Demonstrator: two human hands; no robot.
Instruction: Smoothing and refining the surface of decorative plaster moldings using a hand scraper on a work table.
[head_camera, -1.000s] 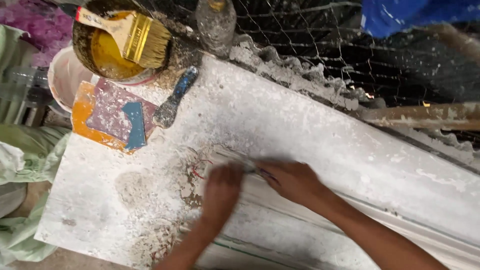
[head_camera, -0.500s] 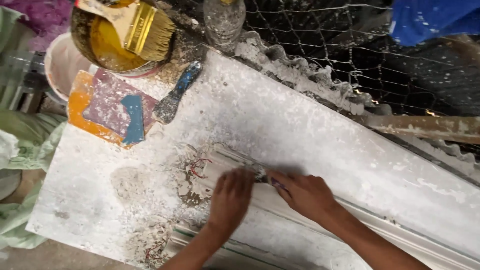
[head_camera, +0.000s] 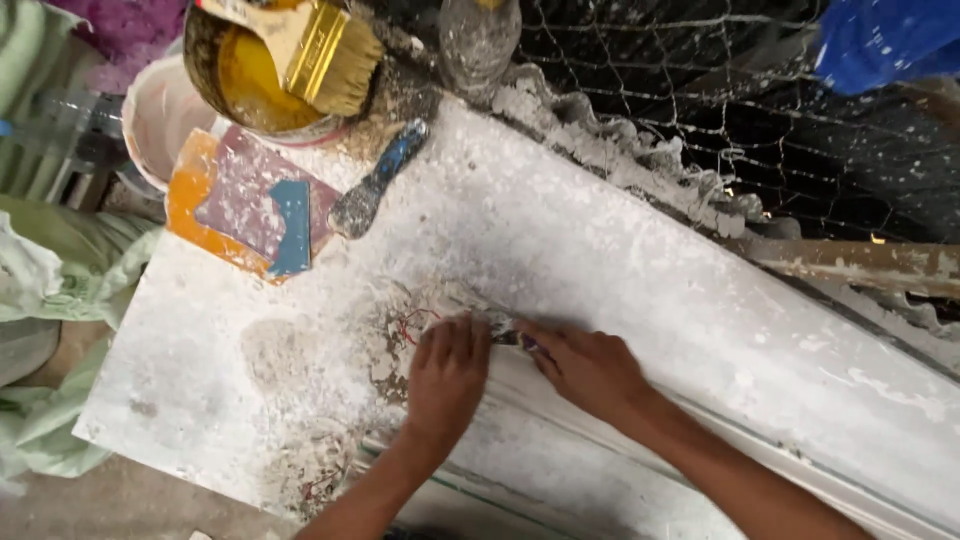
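My left hand (head_camera: 447, 378) lies flat, fingers together, on the end of a long white plaster moulding (head_camera: 620, 455) that runs along a plaster-dusted white board (head_camera: 560, 250). My right hand (head_camera: 590, 368) is right beside it, fingers curled on a small dark tool (head_camera: 508, 338) whose tip shows between the two hands. The tool touches the moulding's end. Scraped grey patches and thin red marks (head_camera: 415, 325) lie just left of my left hand.
A blue-handled putty knife (head_camera: 377, 183) lies on the board's far part. Next to it are orange, purple and blue plastic scrapers (head_camera: 255, 205). A tin of yellow liquid (head_camera: 262, 75) carries a wide brush (head_camera: 322, 50). Wire mesh (head_camera: 700, 90) and a wooden batten (head_camera: 850, 262) sit behind.
Both hands stay at the moulding's end, shifting slightly. The view has moved, so the board and hands sit a little further right and lower in the picture.
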